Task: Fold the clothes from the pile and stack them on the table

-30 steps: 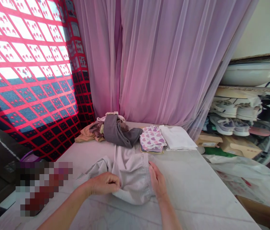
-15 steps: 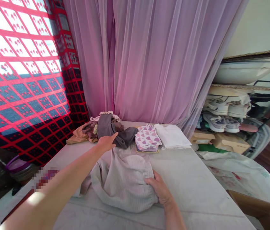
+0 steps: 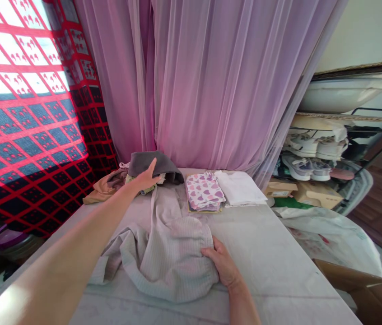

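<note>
A light grey ribbed garment (image 3: 174, 262) with a gathered, elasticated edge lies spread and rumpled in front of me. My right hand (image 3: 224, 261) is closed on that gathered edge, thumb on top. Farther off, my left hand (image 3: 146, 178) reaches to the clothes pile, its index finger and thumb apart. It rests against a dark grey garment (image 3: 143, 161) draped over the pile; its other fingers are partly hidden. Brown and tan clothes (image 3: 101, 188) stick out at the pile's left side.
Right of the pile are a folded heart-print cloth stack (image 3: 205, 192) and folded white cloth (image 3: 241, 188) on the pale surface (image 3: 262, 253). Purple curtains (image 3: 191, 90) hang behind. On the right stand a shoe rack (image 3: 313, 158), a plastic bag (image 3: 333, 239) and a cardboard box (image 3: 363, 289).
The dark grey garment has been pushed back and lies farther up over the pile, off the light grey one. My left hand moved away from me with it. My right hand keeps its grip.
</note>
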Available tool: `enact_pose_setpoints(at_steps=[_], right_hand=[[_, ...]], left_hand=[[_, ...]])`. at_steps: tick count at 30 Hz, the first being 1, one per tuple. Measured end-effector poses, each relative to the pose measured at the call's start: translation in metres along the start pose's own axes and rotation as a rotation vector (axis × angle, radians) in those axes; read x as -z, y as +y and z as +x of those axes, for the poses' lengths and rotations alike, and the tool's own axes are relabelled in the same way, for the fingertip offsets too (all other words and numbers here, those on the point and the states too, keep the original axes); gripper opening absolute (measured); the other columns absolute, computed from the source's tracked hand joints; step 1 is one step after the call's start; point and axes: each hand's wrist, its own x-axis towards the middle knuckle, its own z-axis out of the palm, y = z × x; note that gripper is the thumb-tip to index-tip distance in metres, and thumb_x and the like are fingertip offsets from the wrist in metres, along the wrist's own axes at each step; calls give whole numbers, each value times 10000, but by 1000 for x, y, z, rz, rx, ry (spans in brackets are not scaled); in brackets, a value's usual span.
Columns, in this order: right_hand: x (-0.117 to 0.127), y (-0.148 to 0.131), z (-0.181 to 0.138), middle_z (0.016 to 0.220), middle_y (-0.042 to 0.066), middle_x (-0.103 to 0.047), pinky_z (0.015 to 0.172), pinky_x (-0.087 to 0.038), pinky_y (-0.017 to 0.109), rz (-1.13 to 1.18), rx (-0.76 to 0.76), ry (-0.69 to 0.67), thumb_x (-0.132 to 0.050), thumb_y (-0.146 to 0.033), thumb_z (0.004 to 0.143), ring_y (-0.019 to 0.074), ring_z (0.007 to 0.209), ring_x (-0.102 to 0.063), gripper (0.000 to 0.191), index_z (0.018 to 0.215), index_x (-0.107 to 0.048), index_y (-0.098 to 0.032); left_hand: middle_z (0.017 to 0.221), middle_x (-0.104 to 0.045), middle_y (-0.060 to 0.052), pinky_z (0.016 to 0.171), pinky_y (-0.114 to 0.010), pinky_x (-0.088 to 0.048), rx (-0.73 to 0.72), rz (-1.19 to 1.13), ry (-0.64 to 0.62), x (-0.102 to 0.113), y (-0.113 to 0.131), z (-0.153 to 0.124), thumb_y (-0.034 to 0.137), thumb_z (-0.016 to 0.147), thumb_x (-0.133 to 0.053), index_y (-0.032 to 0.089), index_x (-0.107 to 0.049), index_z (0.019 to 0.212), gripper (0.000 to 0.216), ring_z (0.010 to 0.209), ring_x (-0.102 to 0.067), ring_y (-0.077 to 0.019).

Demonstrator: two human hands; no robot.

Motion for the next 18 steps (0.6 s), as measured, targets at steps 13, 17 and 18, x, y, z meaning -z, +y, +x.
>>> enact_pose_setpoints(at_steps=[13,17,18], right_hand=[[-6,-2,-8,953,52,-745,817,-505,391,54,-6,32,-686,-468,630,282,897,-677,466,1030,-688,-229],[1,1,-21,972,56,-748,821,-516,403,7,29,113,-686,-483,622,298,919,-682,430,977,-713,-242],[5,1,-24,978,56,-748,820,-519,409,3,37,146,-691,-477,610,303,921,-684,424,963,-719,-244]], left_hand=[[950,-700,-123,836,-423,-452,218,331,-221,-64,8,-187,453,831,-483,217,-674,909,313,974,-642,-325],[770,-687,-54,716,-395,-445,215,224,-289,-52,26,-209,367,773,-530,262,-645,690,176,836,-657,-288],[707,-667,-34,689,-383,-441,189,171,-350,-48,29,-215,352,745,-553,261,-628,628,166,789,-652,-270]])
